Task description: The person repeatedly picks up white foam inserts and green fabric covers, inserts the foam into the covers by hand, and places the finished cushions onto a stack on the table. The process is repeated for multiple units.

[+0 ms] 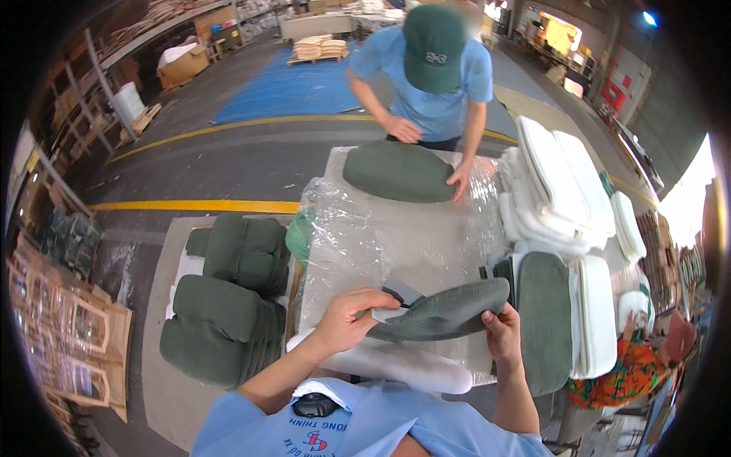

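A dark green, curved cushion (449, 308) is held up over the near side of the table, tilted with its right end higher. My left hand (352, 314) pinches its left end, where the cover's edge gapes and a pale grey flap shows. My right hand (502, 333) grips the right end, thumb on the near face. What lies inside the cover is mostly hidden. Under my left forearm lies a roll of clear plastic film (388, 364). Across the table, a co-worker's hands are at another green cushion (400, 171), one resting on its right end.
The grey tabletop (426, 240) is partly covered by crinkled clear film (343, 228). Stacked green cushions (217, 327) stand at the left. White foam pads (560, 183) are piled at the right, near a standing green cushion (543, 320). Another person (628, 373) is at the far right.
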A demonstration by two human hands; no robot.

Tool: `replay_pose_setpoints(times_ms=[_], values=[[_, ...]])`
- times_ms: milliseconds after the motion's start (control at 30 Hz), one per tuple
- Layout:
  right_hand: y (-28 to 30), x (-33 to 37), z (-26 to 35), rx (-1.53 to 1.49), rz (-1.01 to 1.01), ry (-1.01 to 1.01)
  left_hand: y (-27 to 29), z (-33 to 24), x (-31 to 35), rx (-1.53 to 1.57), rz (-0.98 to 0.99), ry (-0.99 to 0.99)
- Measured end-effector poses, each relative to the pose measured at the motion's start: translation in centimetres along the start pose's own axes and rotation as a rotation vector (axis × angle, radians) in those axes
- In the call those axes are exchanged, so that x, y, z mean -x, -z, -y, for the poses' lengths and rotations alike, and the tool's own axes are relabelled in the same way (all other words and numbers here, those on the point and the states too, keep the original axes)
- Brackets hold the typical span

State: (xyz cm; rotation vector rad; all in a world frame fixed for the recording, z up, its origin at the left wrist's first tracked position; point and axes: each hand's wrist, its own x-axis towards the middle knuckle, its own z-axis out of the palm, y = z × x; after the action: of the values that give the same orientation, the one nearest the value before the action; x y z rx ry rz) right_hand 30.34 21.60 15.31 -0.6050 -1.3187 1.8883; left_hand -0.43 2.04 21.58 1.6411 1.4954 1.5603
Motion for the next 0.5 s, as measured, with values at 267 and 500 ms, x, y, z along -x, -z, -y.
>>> replay_pose_setpoints(times_ms=[267, 500], values=[[0.0, 1.0, -0.4, -0.068, -0.076, 0.018, -0.7, -1.8, -0.4, 0.236, 0.378, 0.454], [-1.0, -0.7, 0.1, -0.063, -0.095, 0.142, -2.2, -0.5, 0.8, 1.113, 0.230, 0.681]])
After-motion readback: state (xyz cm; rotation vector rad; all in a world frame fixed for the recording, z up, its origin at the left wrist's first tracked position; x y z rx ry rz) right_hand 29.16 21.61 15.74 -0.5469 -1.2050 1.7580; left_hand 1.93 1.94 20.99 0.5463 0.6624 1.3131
